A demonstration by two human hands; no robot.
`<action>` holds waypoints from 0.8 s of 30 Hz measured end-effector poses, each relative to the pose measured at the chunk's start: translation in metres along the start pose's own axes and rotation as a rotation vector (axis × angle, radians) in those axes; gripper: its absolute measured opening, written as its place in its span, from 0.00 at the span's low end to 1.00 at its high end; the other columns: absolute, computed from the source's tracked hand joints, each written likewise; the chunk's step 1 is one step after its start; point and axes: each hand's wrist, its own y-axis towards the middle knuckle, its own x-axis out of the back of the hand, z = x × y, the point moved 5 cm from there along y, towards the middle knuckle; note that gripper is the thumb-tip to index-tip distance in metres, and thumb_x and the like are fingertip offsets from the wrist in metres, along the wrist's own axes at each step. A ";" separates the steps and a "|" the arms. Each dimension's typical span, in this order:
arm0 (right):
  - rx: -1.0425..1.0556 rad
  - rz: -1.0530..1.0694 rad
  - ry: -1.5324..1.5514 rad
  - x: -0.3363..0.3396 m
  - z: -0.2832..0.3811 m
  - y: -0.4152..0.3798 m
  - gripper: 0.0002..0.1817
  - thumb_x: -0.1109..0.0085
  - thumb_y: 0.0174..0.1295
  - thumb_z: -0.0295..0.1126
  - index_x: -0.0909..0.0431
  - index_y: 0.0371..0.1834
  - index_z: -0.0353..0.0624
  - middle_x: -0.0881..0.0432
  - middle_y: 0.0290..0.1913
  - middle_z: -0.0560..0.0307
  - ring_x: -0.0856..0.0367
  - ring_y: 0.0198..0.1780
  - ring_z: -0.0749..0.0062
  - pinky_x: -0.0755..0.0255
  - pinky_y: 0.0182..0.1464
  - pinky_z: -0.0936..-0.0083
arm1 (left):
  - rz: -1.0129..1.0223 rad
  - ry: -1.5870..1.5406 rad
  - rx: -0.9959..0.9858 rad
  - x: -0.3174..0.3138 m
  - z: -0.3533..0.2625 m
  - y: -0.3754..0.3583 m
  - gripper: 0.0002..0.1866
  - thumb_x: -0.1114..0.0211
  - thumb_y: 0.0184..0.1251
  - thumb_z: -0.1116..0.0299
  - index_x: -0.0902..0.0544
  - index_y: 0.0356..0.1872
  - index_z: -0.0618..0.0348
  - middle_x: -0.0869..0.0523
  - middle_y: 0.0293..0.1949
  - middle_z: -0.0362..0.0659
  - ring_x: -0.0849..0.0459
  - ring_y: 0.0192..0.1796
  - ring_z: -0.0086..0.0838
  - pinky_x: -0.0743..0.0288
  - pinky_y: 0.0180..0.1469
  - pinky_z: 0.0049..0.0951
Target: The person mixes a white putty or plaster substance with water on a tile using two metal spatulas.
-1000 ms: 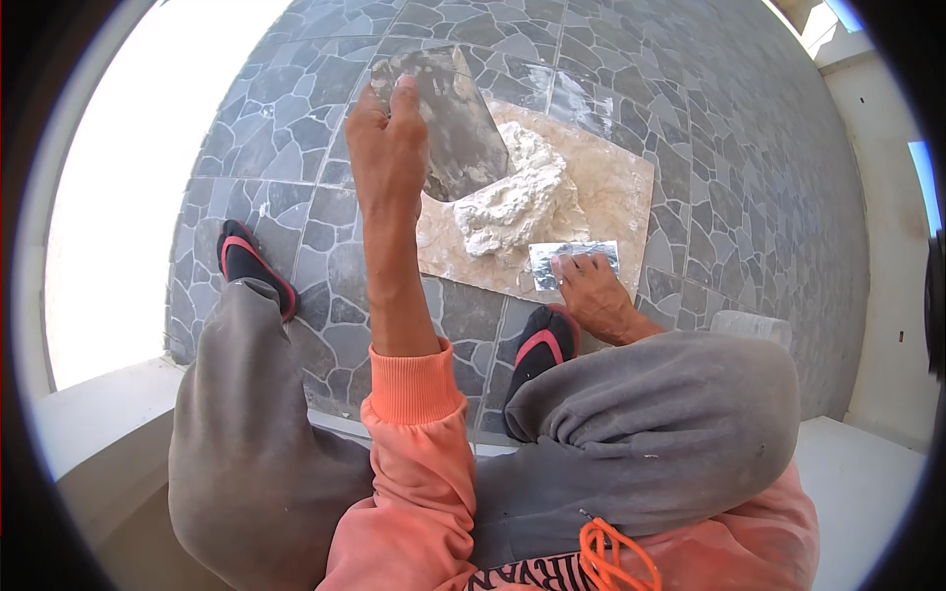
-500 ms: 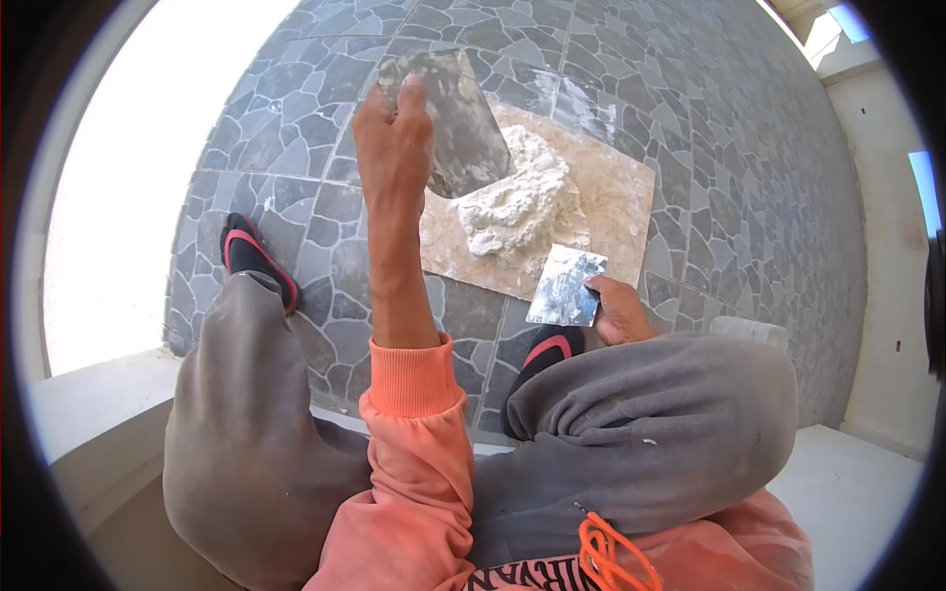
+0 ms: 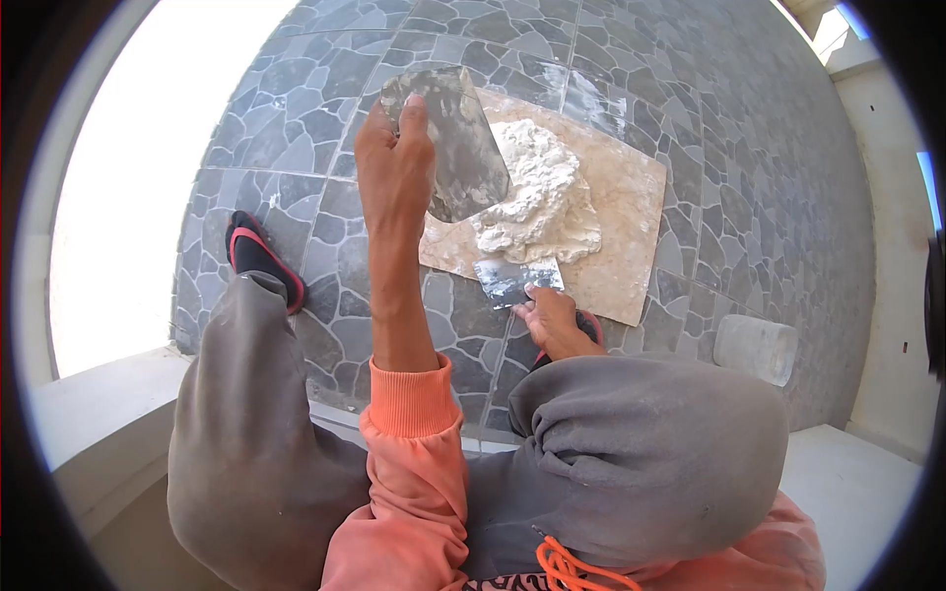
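My left hand point(image 3: 396, 167) grips the edge of a flat grey plate point(image 3: 461, 143) smeared with white, thumb on top and fingers hidden beneath. The plate is held over the left side of a mound of white paste point(image 3: 542, 192). That mound lies on a beige marbled slab point(image 3: 626, 236) on the floor. In my right hand point(image 3: 552, 320) is a thin metal scraper blade point(image 3: 503, 283), pinched at its right corner and coated with white along its far edge. The blade is at the near edge of the mound, overlapping the slab's near edge.
Grey stone-patterned floor tiles point(image 3: 340, 236) surround the slab, with white smears point(image 3: 596, 103) beyond it. A translucent tub point(image 3: 756, 350) stands at the right, near my right knee. My left foot point(image 3: 264, 258) is at the left; a white ledge point(image 3: 108, 414) runs below it.
My right hand has moved left and slightly up, turning the scraper blade toward the mound's near side. The paste has been pushed to the right a little. The grey plate has lowered slightly.
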 end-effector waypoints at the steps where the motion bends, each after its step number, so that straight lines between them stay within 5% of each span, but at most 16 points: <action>1: 0.033 0.070 0.077 -0.013 -0.002 0.007 0.23 0.50 0.65 0.17 0.40 0.63 0.27 0.31 0.62 0.39 0.26 0.63 0.47 0.36 0.69 0.35 | -0.020 0.006 0.003 0.002 0.002 0.001 0.25 0.42 0.74 0.60 0.24 0.53 0.80 0.30 0.19 0.36 0.33 0.23 0.20 0.32 0.32 0.28; 11: 0.124 0.277 0.202 -0.051 0.057 -0.006 0.23 0.55 0.66 0.14 0.41 0.65 0.28 0.31 0.63 0.38 0.27 0.65 0.41 0.32 0.68 0.36 | 0.069 0.078 -0.064 0.002 -0.001 0.008 0.17 0.43 0.75 0.64 0.20 0.50 0.71 0.23 0.21 0.42 0.28 0.25 0.25 0.30 0.33 0.32; 14: 0.139 0.268 0.115 -0.055 0.080 -0.009 0.21 0.56 0.66 0.14 0.40 0.63 0.25 0.30 0.61 0.36 0.26 0.64 0.41 0.30 0.67 0.36 | 0.157 0.174 -0.193 -0.015 -0.006 0.009 0.16 0.42 0.73 0.65 0.20 0.49 0.71 0.18 0.24 0.51 0.22 0.25 0.34 0.28 0.33 0.36; 15: 0.142 0.261 0.089 -0.057 0.088 -0.011 0.22 0.56 0.67 0.14 0.40 0.64 0.25 0.30 0.62 0.36 0.27 0.64 0.41 0.31 0.68 0.37 | 0.182 0.273 -0.226 -0.021 -0.012 0.007 0.16 0.42 0.72 0.65 0.20 0.48 0.72 0.15 0.29 0.60 0.16 0.31 0.49 0.25 0.38 0.43; 19: 0.169 0.258 -0.026 -0.065 0.111 -0.017 0.20 0.57 0.67 0.15 0.38 0.62 0.23 0.28 0.60 0.35 0.24 0.61 0.41 0.28 0.67 0.40 | 0.428 0.505 -0.336 -0.054 -0.023 0.005 0.16 0.42 0.68 0.65 0.19 0.47 0.67 0.14 0.37 0.62 0.17 0.43 0.59 0.25 0.47 0.51; 24: 0.202 0.325 -0.153 -0.079 0.138 -0.021 0.19 0.57 0.68 0.16 0.38 0.61 0.22 0.26 0.58 0.35 0.20 0.57 0.44 0.22 0.63 0.48 | 0.728 0.643 -0.382 -0.103 -0.010 -0.001 0.14 0.43 0.69 0.65 0.18 0.46 0.64 0.13 0.39 0.61 0.16 0.43 0.57 0.25 0.48 0.50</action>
